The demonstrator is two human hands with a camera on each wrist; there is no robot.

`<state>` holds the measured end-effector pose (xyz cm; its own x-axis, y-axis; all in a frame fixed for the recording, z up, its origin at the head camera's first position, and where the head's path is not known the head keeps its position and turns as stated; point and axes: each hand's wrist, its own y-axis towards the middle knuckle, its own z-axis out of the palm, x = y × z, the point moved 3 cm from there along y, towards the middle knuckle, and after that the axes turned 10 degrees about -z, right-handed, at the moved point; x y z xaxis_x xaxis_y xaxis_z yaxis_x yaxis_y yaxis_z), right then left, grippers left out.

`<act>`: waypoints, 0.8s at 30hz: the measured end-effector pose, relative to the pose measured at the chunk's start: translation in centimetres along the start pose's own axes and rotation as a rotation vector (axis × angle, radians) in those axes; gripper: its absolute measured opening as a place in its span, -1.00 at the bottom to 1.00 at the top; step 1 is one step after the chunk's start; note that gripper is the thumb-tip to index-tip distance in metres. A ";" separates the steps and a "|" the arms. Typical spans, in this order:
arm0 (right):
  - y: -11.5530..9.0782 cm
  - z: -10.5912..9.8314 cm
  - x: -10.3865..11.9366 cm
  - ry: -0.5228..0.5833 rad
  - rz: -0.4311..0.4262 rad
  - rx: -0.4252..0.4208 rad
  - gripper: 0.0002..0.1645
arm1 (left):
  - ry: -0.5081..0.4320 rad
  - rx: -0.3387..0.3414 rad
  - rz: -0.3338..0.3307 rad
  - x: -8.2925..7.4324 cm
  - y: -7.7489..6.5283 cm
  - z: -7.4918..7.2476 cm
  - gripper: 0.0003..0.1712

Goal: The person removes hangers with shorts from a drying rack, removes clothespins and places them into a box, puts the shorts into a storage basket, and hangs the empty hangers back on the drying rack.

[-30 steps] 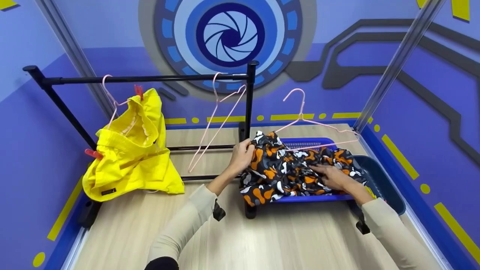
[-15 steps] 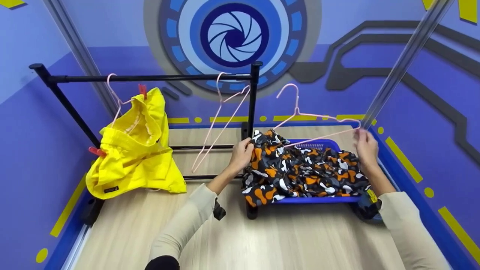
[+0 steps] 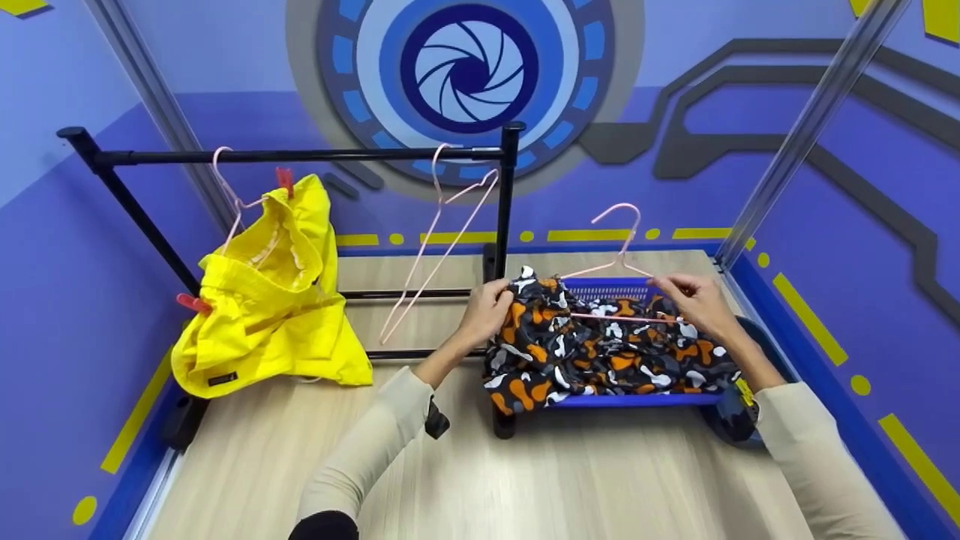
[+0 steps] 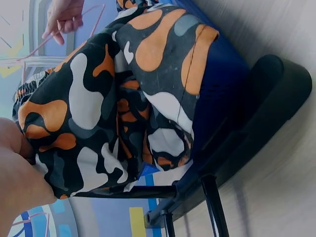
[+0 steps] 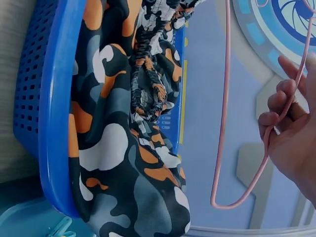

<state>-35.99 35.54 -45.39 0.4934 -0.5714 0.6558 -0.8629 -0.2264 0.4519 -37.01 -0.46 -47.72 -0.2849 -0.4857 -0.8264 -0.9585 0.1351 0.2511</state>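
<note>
Camouflage-print pants [image 3: 622, 360] in black, orange, white and grey lie bunched over a blue basket [image 3: 637, 400]. Their gathered elastic waist [image 5: 145, 74] shows in the right wrist view. My left hand [image 3: 486, 311] grips the fabric at the left end, beside the rack's post. My right hand [image 3: 701, 304] pinches the sloping right arm of a pink hanger [image 3: 621, 259]. In the right wrist view the hanger's wire [image 5: 224, 98] runs across the curled fingers of that hand [image 5: 291, 108]. The hanger's left end is hidden by the pants, and its hook points up.
A black rack [image 3: 315, 156] stands to the left. Yellow clothing [image 3: 277, 315] hangs from it on a pink hanger with red clips [image 3: 283, 180]. Another pink hanger [image 3: 435, 247] hangs bare near the right post. A dark teal tub [image 3: 761, 352] sits right of the basket.
My right hand has left the pants, gone to the hanger's right corner, then moved inward along its arm. The hanger has dropped lower and its hook has shifted right. The left hand has stayed put.
</note>
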 end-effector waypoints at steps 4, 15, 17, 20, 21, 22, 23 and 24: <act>-0.3 -0.8 -0.1 0.030 0.039 -0.002 -0.64 | 0.275 0.019 0.123 -0.4 -0.5 -0.2 -0.79; -2.2 -6.0 -0.5 -0.172 0.044 -0.125 -0.68 | 0.474 -0.088 -0.032 0.2 0.2 -1.5 -0.82; -2.8 -6.8 -0.3 -0.191 0.088 -0.122 -0.64 | 0.373 -0.062 -0.102 0.3 0.7 -1.4 -0.78; -3.3 -7.7 0.0 -0.219 0.190 -0.110 -0.55 | 0.169 -0.025 -0.249 0.1 1.5 -1.0 -0.72; -3.4 -7.9 0.1 -0.229 0.234 -0.102 -0.52 | 0.068 -0.007 -0.312 0.0 1.7 -0.7 -0.70; -3.5 -8.1 0.2 -0.227 0.282 -0.091 -0.50 | -0.036 0.005 -0.373 -0.1 1.8 -0.5 -0.68; -3.6 -8.2 0.2 -0.213 0.329 -0.077 -0.47 | -0.133 0.012 -0.416 -0.3 2.0 -0.2 -0.67; -3.7 -8.2 0.3 -0.180 0.372 -0.061 -0.45 | -0.229 0.018 -0.453 -0.4 2.1 0.1 -0.66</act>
<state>-31.77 42.72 -41.90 0.1172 -0.7356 0.6672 -0.9680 0.0655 0.2423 -38.87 0.14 -46.91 0.1667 -0.2972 -0.9401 -0.9858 -0.0299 -0.1654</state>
